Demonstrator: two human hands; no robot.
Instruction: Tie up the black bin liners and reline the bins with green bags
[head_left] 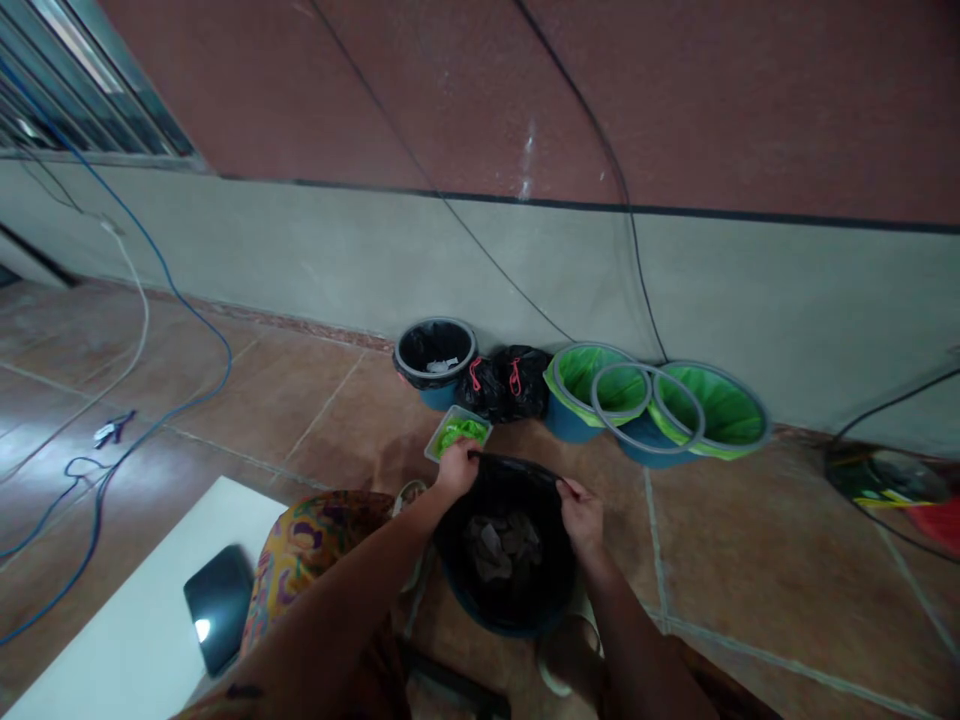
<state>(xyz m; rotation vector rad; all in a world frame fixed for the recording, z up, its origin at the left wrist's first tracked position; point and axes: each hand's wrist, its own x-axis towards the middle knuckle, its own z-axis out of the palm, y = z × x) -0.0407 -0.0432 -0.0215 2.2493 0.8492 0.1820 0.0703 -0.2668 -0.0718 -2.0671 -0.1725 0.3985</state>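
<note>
The left hand point(457, 472) pinches the far left edge of a black bin liner point(517, 470) between thumb and bent fingers, and the right hand point(582, 515) nips the same edge on the right, thumb and fingertips pressed together. With the two grips set well apart, the plastic is drawn fairly straight between them and its mouth stays wide, which seems to be the reason for holding it at two points. The liner sits inside a dark blue bin point(517, 630) on the floor between the feet, probably stood there so both arms reach it evenly. The liner looks thin, dark and slightly glossy, folded along its top, with crumpled paper point(501, 545) lying in the bottom; no grey ring shows on this bin's rim. Just beyond the left hand is a clear plastic tray point(435, 448) of bright green film. Farther off, along the wall, stand a black-lined bin point(442, 398), two knotted black bags point(523, 385) with red ties, and two green-lined bins point(568, 422), across whose rims a loose grey ring point(594, 397) rests, perhaps laid there to keep it within reach.
</note>
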